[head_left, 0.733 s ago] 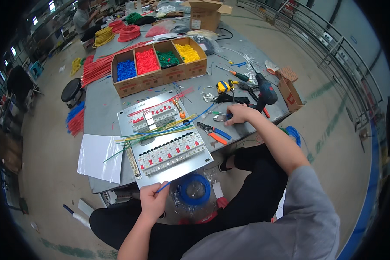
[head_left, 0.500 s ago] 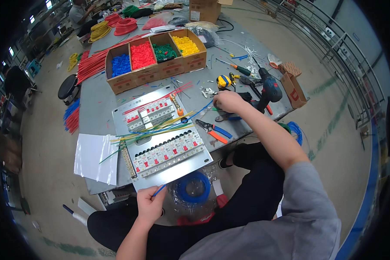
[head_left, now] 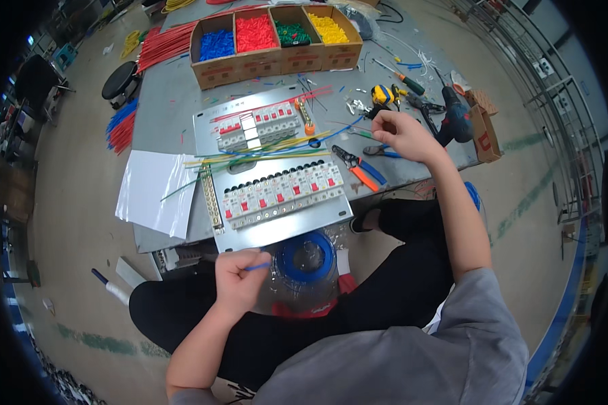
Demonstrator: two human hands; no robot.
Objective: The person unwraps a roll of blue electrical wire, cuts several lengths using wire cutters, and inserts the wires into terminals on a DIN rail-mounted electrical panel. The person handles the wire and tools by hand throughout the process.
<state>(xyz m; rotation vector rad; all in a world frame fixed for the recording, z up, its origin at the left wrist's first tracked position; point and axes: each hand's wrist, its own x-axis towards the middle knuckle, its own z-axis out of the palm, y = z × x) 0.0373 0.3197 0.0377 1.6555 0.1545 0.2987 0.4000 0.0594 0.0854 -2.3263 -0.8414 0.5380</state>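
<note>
My left hand (head_left: pixel 239 282) is closed in front of the metal plate's near edge, with a short end of blue wire (head_left: pixel 257 266) sticking out of its fingers. Over the table's right part, my right hand (head_left: pixel 405 137) has thumb and forefinger curled together in a pinch; what they hold, if anything, is too small to make out. Below that hand lie blue-handled pliers (head_left: pixel 384 151). The metal mounting plate (head_left: pixel 277 233) carries two rows of circuit breakers (head_left: pixel 284 193) with red switches. Yellow, green and blue wires (head_left: pixel 267 152) lie across it between the rows.
Wire strippers (head_left: pixel 359 167) lie right of the plate. Farther right are a tape measure (head_left: pixel 385 94), a screwdriver (head_left: pixel 409 82) and a cordless drill (head_left: pixel 457 121). A divided cardboard box (head_left: pixel 260 62) holds coloured caps. White sheets (head_left: pixel 157 192) lie left; a blue wire coil (head_left: pixel 327 260) sits below the table.
My right hand has lifted away from the small metal parts, toward the right and nearer me. The left hand still grips the blue wire. The whole view has shifted.
</note>
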